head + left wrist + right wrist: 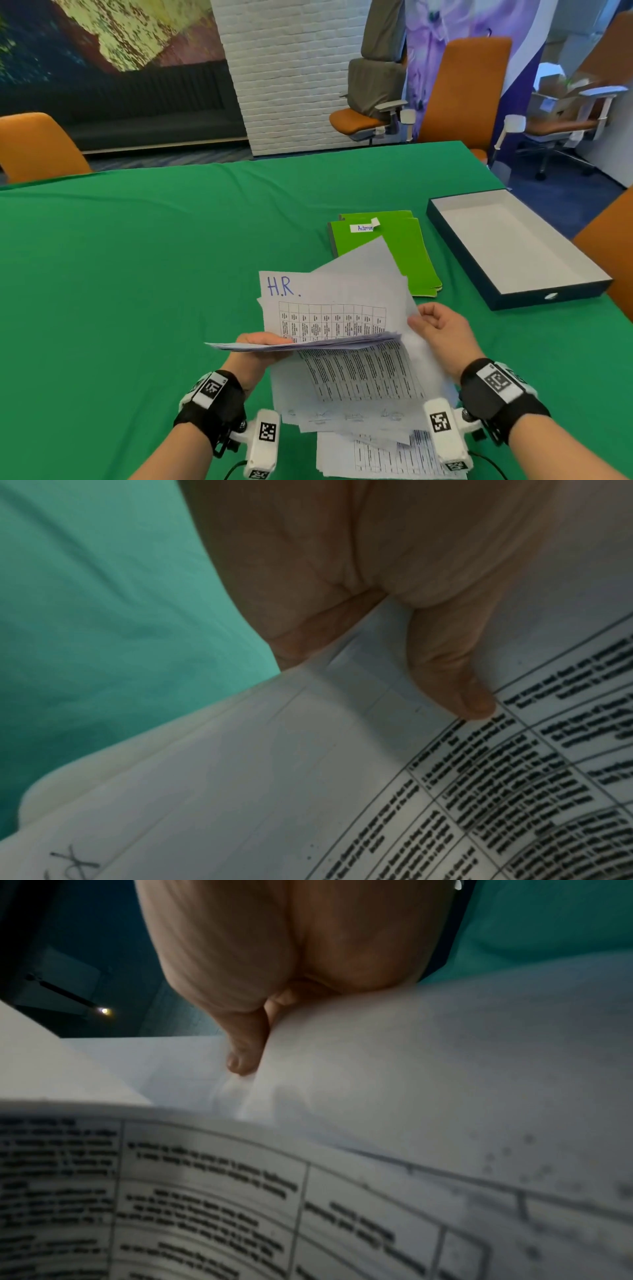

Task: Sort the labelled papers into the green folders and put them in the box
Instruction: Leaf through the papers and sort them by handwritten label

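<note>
Left hand (pixel 262 342) grip clamps paper stack (pixel 342 342) (thumb on top); right hand (pixel 442 334) pinches lifted sheet (pixel 363 270).

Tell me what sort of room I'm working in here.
Most likely an office meeting room: a large table under a green cloth, orange swivel chairs round it, and green folders beside a box.

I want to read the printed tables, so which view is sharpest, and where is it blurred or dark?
Head view: brightest, H.R. sheet readable, table print too small. Left wrist view: table text smeared, dim lower left. Right wrist view: darkest, print out of focus, right hand shadowed.
</note>
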{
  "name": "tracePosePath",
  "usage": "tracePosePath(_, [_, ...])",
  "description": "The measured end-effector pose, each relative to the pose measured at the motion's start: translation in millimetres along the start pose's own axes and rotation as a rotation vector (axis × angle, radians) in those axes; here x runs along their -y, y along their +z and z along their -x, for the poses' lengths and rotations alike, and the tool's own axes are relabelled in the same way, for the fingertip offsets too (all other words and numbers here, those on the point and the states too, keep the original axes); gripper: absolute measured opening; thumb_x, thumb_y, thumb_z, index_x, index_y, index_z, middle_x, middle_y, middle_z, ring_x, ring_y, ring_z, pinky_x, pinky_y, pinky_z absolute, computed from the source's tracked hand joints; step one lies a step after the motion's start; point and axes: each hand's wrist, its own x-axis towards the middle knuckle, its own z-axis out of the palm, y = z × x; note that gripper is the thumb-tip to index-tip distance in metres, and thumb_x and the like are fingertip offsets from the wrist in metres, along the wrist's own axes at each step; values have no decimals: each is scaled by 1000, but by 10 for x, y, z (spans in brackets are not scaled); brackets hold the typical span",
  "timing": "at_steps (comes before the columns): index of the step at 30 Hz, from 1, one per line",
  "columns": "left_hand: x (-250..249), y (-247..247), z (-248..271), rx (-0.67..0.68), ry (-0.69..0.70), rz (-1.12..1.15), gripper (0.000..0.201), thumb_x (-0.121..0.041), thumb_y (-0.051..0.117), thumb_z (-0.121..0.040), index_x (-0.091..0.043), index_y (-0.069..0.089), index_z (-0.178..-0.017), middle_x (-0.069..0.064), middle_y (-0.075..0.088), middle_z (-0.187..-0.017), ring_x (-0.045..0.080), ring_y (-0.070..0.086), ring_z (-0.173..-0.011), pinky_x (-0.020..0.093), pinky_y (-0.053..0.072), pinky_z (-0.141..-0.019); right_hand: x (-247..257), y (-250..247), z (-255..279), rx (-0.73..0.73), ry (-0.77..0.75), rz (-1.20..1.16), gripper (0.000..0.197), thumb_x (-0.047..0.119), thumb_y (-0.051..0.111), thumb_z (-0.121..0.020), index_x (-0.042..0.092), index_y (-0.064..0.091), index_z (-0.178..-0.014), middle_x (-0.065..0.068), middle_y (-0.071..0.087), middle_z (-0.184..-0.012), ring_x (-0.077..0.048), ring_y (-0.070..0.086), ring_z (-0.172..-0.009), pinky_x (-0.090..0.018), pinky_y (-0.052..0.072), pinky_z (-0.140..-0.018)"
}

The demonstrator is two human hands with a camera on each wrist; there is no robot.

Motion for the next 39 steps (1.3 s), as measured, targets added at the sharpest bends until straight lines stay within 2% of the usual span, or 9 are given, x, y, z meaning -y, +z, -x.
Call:
tracePosePath(4, [-91,111,16,19,35,-117,20,13,63,-77,-4,68,-69,-4,69,-58,-1,60,-54,11,46,-53,0,34,22,-14,10,-27,7,7,59,-89,7,61,-95,-4,72,-89,-14,66,-77,-18,46,-63])
tracePosePath(9, [-96,163,37,-2,12,-72,23,10,63,-79,-5,68,-95,-5,70,-80,-6,64,-63,7,48,-57,-57,28,5,70,97,-9,14,11,52,-94,13,63,-102,-6,74,-89,-19,67,-74,-32,54,-68])
tracePosePath(13, [-121,206,58,10,14,-94,22,15,64,-75,-4,68,-67,-5,67,-56,1,60,-52,10,45,-51,-54,93,89,261,105,73,18,12,51,-95,21,64,-103,-1,75,-87,-14,71,-72,-22,55,-57])
tracePosePath(18, [-39,92,-7,-86,-8,-143,16,9,68,-75,-7,70,-79,6,73,-83,21,65,-79,33,53,-77,-313,65,19,463,165,375,38,-6,41,-91,19,64,-109,3,70,-109,-16,69,-92,-34,55,-83])
tracePosePath(21, [56,-117,-15,-131,16,-160,27,9,69,-75,-17,71,-83,-1,74,-91,27,67,-91,42,53,-85,-576,26,-48,313,225,706,50,-1,44,-87,22,47,-131,-1,49,-133,-15,62,-79,-26,51,-68])
tracePosePath(24, [119,-322,31,-175,1,-122,29,11,65,-77,-14,69,-90,8,72,-97,31,65,-93,42,53,-82,-760,24,-10,143,273,900,67,29,62,-84,18,31,-142,-9,37,-144,-26,46,-123,-36,40,-104])
tracePosePath(27, [206,-504,42,-176,-53,-66,26,13,62,-78,-7,67,-95,18,69,-100,38,62,-95,53,50,-86,-848,60,38,84,296,926,92,42,73,-75,16,21,-146,-10,30,-145,-30,32,-132,-40,31,-110])
tracePosePath(35, [325,-737,123,-191,-205,0,15,17,52,-82,5,60,-79,16,64,-74,28,53,-79,29,50,-62,-886,54,-1,27,348,847,97,26,83,-67,12,26,-143,-12,36,-142,-30,40,-129,-40,36,-109])
tracePosePath(39, [330,-727,102,-194,-228,35,16,15,54,-82,1,63,-86,18,67,-84,31,55,-88,46,46,-84,-900,11,-9,-19,333,771,83,15,86,-62,10,40,-131,-10,51,-127,-27,54,-114,-40,45,-100])
